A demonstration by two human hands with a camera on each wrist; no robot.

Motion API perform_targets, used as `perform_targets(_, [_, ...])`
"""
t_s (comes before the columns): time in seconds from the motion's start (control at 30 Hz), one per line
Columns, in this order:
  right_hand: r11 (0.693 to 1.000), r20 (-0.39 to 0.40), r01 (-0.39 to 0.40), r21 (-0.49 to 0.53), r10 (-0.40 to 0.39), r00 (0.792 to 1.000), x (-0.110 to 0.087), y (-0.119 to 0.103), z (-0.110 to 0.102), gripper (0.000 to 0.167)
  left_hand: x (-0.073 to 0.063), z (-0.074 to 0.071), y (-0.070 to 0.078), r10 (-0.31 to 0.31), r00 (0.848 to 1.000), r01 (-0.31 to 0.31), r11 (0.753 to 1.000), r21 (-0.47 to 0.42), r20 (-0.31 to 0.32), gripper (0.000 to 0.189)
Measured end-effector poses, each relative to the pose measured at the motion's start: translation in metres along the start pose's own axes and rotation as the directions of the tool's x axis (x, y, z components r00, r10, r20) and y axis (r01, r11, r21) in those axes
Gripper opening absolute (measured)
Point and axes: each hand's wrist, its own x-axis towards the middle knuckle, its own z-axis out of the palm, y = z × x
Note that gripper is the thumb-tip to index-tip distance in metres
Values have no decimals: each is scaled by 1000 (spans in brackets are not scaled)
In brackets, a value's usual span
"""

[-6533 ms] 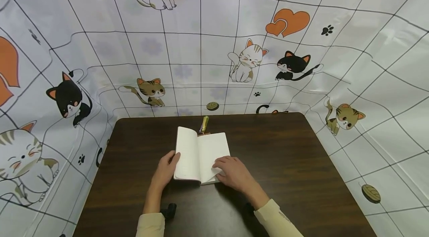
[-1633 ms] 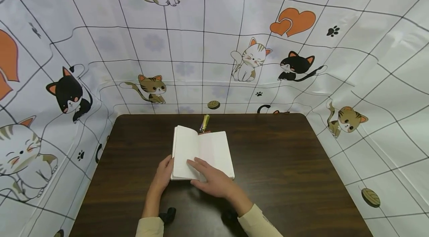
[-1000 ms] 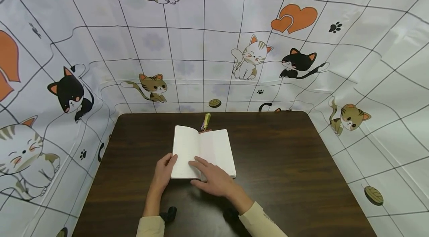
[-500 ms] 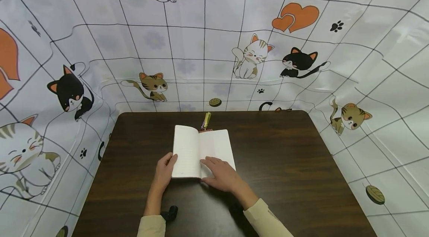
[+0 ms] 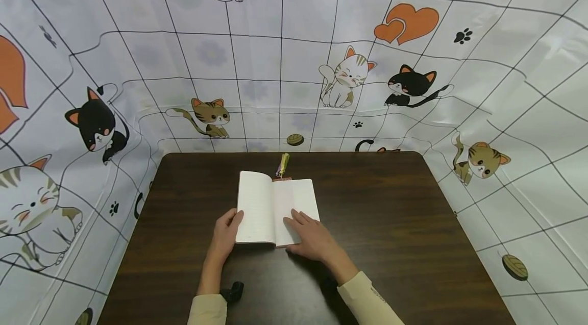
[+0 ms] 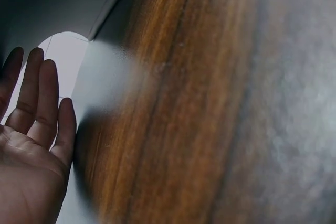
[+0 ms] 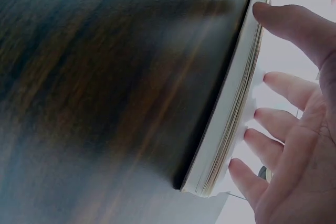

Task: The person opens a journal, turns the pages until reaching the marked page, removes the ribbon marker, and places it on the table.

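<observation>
An open notebook with pale pages lies on the dark wooden table, its left side slightly raised. My left hand holds the left edge, thumb at the page margin and the other fingers behind the cover. In the left wrist view those fingers look nearly straight beside the dark cover. My right hand rests spread on the lower part of the right page. The right wrist view shows its fingertips on the paper and the thumb at the lower edge of the page stack.
Behind the notebook lies a slim yellow object, with a small reddish-brown piece partly hidden by the pages. A black wrist-worn device sits by the left cuff. A cat-print sheet hangs around the wooden table.
My right hand has slid from the left page across the middle fold onto the right page. My left hand keeps its hold on the left edge, and the notebook stays nearly in place.
</observation>
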Motion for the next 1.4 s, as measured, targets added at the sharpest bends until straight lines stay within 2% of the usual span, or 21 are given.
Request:
perform_targets(0.17, [999,-30,16,-32,-17,999,0,2,1,66,3,0,-10,38,999,-38,999,-3,-10,36])
perform_targets(0.33, [1000,-27,24,-9,-24,999,0,3,1,58,4,0,-14,71,997,-71,997,17,3,37])
perform_targets(0.43, [999,-31,39,-34,-40,999,0,3,1,52,4,0,-16,81,997,-82,996,27,6,39])
perform_targets(0.63, [978,-94,92,-187,-111,989,-4,1,9,42,3,-1,-15,60,998,-61,998,13,34,42])
perform_targets(0.87, [954,-175,161,-253,-209,962,-12,1,13,30,3,-5,-10,24,997,-27,999,43,70,43])
perform_targets(1.0, [944,-240,159,-289,-232,942,-14,5,15,33,4,-6,-8,18,995,-26,996,80,97,43])
perform_targets(1.17, [935,-300,139,-326,-242,923,-13,9,13,43,4,-6,-7,17,994,-26,996,83,111,44])
perform_targets(1.4, [942,-367,48,-333,-177,913,-10,3,-1,67,3,-8,-9,-1,994,-8,997,82,108,47])
